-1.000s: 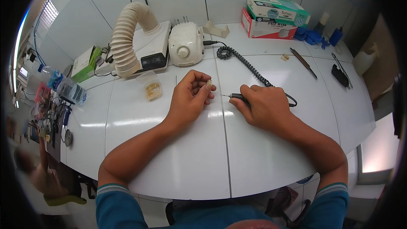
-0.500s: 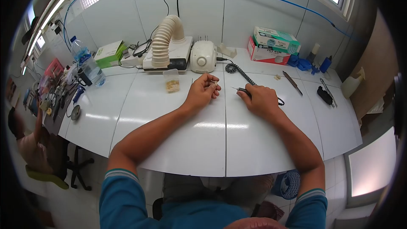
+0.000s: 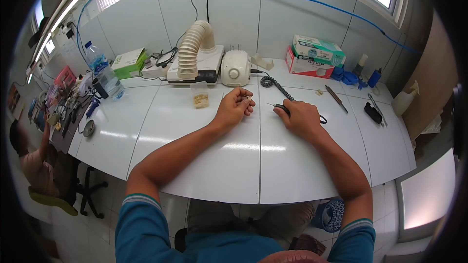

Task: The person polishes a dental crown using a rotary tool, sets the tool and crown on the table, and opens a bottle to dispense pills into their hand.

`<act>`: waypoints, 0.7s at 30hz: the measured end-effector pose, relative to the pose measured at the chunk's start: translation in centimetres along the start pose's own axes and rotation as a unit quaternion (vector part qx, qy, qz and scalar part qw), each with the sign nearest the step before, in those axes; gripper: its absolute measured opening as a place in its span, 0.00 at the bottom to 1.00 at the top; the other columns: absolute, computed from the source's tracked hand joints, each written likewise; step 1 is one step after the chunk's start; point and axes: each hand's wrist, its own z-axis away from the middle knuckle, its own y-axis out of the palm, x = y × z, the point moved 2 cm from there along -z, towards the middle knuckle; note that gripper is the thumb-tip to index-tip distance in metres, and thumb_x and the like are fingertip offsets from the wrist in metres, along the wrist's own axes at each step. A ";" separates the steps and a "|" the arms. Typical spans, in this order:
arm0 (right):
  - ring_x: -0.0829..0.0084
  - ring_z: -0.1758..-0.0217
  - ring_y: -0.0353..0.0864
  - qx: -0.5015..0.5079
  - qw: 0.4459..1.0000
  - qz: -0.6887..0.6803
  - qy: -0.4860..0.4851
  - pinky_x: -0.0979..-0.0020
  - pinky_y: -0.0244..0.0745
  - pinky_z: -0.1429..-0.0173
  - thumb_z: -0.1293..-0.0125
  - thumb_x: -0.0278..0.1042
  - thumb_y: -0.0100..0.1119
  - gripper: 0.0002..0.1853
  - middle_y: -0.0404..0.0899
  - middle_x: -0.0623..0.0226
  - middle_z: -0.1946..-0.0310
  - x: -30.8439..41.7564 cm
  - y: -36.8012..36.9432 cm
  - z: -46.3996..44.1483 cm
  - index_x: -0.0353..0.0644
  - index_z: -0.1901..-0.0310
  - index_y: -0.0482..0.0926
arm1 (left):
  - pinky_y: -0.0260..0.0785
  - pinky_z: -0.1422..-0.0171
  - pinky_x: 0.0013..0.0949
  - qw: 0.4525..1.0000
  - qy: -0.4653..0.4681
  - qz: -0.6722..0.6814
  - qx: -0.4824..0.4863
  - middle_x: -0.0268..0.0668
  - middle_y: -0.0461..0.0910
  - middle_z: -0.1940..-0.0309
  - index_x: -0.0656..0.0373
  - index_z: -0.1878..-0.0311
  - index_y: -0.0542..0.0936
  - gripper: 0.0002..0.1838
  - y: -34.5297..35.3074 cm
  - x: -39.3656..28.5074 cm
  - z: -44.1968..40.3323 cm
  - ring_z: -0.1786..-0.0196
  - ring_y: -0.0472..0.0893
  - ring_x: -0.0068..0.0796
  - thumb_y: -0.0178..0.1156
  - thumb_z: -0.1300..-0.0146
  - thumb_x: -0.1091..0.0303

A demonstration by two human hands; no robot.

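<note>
Near the centre of the frame, the left hand has its fingers curled in, with a small pale piece pinched between thumb and fingertips; its exact shape is too small to tell. Just right of centre, the right hand has its fingers wrapped around a black rotary handpiece, whose thin bit points left toward the pale piece, apart from it. Both hands are above the white counter.

A coiled cord runs from the right hand up to a white handpiece control unit at upper centre. Left of that unit, a ribbed hose arches over a white box-shaped machine. Below the machine, a clear plastic container holds yellowish pieces. At upper right, a Softies carton sits on a face mask box. Another person sits at the far left.
</note>
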 end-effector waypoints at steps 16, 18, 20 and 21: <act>0.51 0.61 0.91 -0.052 0.999 -0.006 -0.011 0.49 0.82 0.56 0.16 0.52 0.63 0.18 0.88 0.56 0.60 -0.8 1.1 -0.1 0.45 0.46 0.80 | 0.79 0.47 0.30 1.000 -0.007 0.005 -0.014 0.40 0.87 0.51 0.65 0.39 0.80 0.13 0.3 -0.7 0.1 0.53 0.85 0.22 0.62 0.13 0.65; 0.51 0.59 0.90 -0.046 0.999 0.004 -0.008 0.50 0.80 0.54 0.16 0.48 0.63 0.15 0.86 0.56 0.58 -0.7 0.8 0.0 0.44 0.44 0.79 | 0.80 0.49 0.30 0.999 -0.029 -0.006 -0.013 0.37 0.88 0.54 0.63 0.43 0.82 0.12 0.1 -0.9 0.2 0.56 0.85 0.22 0.63 0.13 0.62; 0.51 0.57 0.88 -0.048 0.999 0.016 -0.021 0.50 0.79 0.51 0.16 0.44 0.63 0.14 0.85 0.56 0.57 -0.3 0.7 -0.1 0.44 0.42 0.78 | 0.79 0.51 0.32 0.999 -0.015 -0.039 -0.018 0.35 0.88 0.57 0.63 0.47 0.83 0.12 0.3 -1.0 0.3 0.59 0.85 0.21 0.64 0.14 0.62; 0.52 0.57 0.88 -0.053 0.998 0.024 -0.030 0.51 0.78 0.50 0.17 0.42 0.64 0.13 0.84 0.56 0.57 -0.3 0.8 0.0 0.44 0.42 0.79 | 0.79 0.53 0.32 0.998 -0.009 -0.057 -0.021 0.33 0.88 0.59 0.62 0.50 0.84 0.12 0.4 -0.9 0.5 0.60 0.84 0.21 0.65 0.15 0.61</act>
